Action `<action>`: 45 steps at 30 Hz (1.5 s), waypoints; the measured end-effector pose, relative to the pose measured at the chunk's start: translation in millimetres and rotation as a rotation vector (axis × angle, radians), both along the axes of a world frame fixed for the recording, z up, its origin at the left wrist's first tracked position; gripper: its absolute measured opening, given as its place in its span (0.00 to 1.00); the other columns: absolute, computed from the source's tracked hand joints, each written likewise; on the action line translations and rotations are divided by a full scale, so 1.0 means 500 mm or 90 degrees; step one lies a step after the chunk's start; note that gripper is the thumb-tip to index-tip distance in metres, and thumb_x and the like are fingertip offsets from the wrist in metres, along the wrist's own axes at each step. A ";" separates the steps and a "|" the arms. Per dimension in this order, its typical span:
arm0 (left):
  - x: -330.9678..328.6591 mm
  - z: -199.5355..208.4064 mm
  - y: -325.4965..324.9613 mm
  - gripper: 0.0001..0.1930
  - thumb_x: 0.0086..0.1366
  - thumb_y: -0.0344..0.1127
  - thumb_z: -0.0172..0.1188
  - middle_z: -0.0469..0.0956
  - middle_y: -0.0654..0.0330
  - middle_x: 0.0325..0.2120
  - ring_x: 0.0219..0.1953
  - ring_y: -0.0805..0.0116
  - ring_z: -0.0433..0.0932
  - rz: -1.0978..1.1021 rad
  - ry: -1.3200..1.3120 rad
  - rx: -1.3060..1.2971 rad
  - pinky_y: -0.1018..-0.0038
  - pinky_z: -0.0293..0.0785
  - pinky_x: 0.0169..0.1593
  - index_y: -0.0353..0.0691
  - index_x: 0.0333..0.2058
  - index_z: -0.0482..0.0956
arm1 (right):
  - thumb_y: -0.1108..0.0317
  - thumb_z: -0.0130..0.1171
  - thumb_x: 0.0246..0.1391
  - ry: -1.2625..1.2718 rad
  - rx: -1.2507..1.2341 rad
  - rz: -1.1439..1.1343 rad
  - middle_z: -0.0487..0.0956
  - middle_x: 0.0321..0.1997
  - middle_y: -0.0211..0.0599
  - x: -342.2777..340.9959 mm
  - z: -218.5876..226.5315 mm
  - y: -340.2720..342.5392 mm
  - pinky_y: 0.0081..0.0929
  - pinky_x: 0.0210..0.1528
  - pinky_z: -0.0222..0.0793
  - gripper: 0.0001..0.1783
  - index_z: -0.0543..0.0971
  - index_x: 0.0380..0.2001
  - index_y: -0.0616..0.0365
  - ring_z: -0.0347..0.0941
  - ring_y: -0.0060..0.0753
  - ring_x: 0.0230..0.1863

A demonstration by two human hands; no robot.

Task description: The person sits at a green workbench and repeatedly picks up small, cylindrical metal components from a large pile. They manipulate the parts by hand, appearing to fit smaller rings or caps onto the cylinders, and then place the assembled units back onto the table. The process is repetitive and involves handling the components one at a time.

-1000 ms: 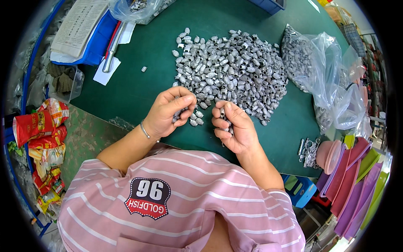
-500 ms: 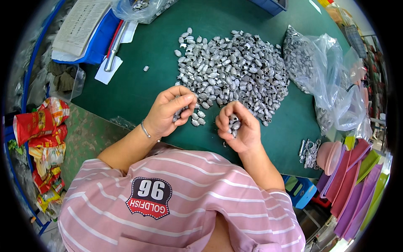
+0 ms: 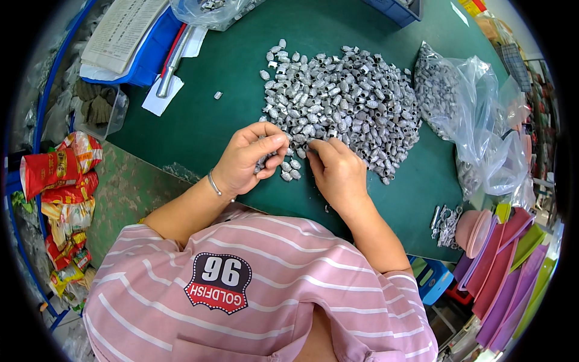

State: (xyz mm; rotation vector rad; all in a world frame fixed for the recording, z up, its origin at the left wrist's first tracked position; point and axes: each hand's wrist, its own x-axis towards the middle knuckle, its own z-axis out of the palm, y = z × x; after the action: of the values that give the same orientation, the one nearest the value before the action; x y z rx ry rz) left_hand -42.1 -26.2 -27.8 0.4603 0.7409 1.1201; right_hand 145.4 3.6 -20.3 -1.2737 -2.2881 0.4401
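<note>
A heap of small silvery metal pieces (image 3: 344,99) lies spread on the green table.

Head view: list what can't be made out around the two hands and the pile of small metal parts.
- Left hand: what it holds is mostly hidden by its curled fingers.
- Right hand: seen from the back; its fingertips' grip at the edge of the pile of metal parts is hidden.
- Single parts: too small to tell their exact shape.
- Clear plastic bag: contents blurred by folds and glare.

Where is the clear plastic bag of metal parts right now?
In the head view, the clear plastic bag lies on the green table, on the person's right, just beyond the pile of metal parts.
</note>
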 end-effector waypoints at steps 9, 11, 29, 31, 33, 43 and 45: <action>0.006 0.000 -0.004 0.06 0.57 0.27 0.59 0.72 0.63 0.26 0.23 0.82 0.67 -0.062 0.161 0.088 0.87 0.58 0.18 0.36 0.34 0.74 | 0.75 0.64 0.42 0.382 -0.351 -0.031 0.72 0.20 0.31 0.028 0.013 -0.009 0.19 0.22 0.61 0.06 0.79 0.28 0.59 0.66 0.21 0.20; 0.026 0.011 0.001 0.09 0.55 0.27 0.61 0.73 0.64 0.26 0.23 0.83 0.67 -0.053 0.267 0.229 0.87 0.59 0.19 0.36 0.35 0.75 | 0.74 0.63 0.45 0.483 -0.521 -0.053 0.74 0.22 0.30 0.031 0.019 -0.016 0.17 0.22 0.61 0.05 0.80 0.28 0.60 0.66 0.19 0.21; 0.015 -0.004 0.003 0.08 0.64 0.33 0.52 0.71 0.62 0.25 0.17 0.81 0.63 -0.055 -0.155 -0.155 0.87 0.57 0.16 0.35 0.36 0.73 | 0.70 0.60 0.43 -0.023 -0.023 0.029 0.72 0.23 0.36 -0.006 0.005 -0.006 0.33 0.24 0.69 0.06 0.77 0.28 0.55 0.73 0.40 0.24; 0.014 -0.003 0.004 0.08 0.64 0.33 0.52 0.71 0.62 0.26 0.17 0.81 0.63 -0.055 -0.149 -0.155 0.87 0.57 0.15 0.35 0.36 0.73 | 0.74 0.62 0.43 0.122 -0.097 0.054 0.71 0.22 0.34 0.006 0.006 -0.003 0.27 0.23 0.66 0.08 0.76 0.30 0.57 0.71 0.31 0.22; 0.016 -0.006 0.002 0.08 0.64 0.33 0.52 0.71 0.62 0.26 0.17 0.81 0.63 -0.057 -0.149 -0.153 0.87 0.57 0.15 0.35 0.36 0.73 | 0.77 0.63 0.42 0.270 -0.226 0.055 0.71 0.22 0.33 0.015 0.016 -0.005 0.23 0.22 0.64 0.09 0.76 0.31 0.58 0.69 0.27 0.22; 0.015 -0.004 0.005 0.09 0.64 0.34 0.51 0.72 0.60 0.26 0.18 0.80 0.64 -0.064 -0.147 -0.143 0.87 0.57 0.16 0.35 0.37 0.73 | 0.73 0.56 0.53 0.701 -0.748 0.027 0.74 0.28 0.36 0.032 0.024 -0.020 0.15 0.17 0.58 0.10 0.73 0.39 0.62 0.65 0.23 0.20; 0.016 -0.001 0.008 0.11 0.65 0.37 0.48 0.71 0.60 0.26 0.18 0.79 0.64 -0.054 -0.154 -0.144 0.86 0.57 0.15 0.36 0.38 0.73 | 0.71 0.51 0.56 0.850 -0.848 0.052 0.74 0.29 0.40 0.030 0.017 -0.016 0.13 0.15 0.56 0.10 0.71 0.42 0.62 0.65 0.23 0.19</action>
State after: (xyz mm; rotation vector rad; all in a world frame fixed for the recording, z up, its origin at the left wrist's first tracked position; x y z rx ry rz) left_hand -34.2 -22.3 -28.1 0.1596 0.6207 0.9785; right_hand 160.3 -4.4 -12.0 -0.7494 -0.7188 2.1970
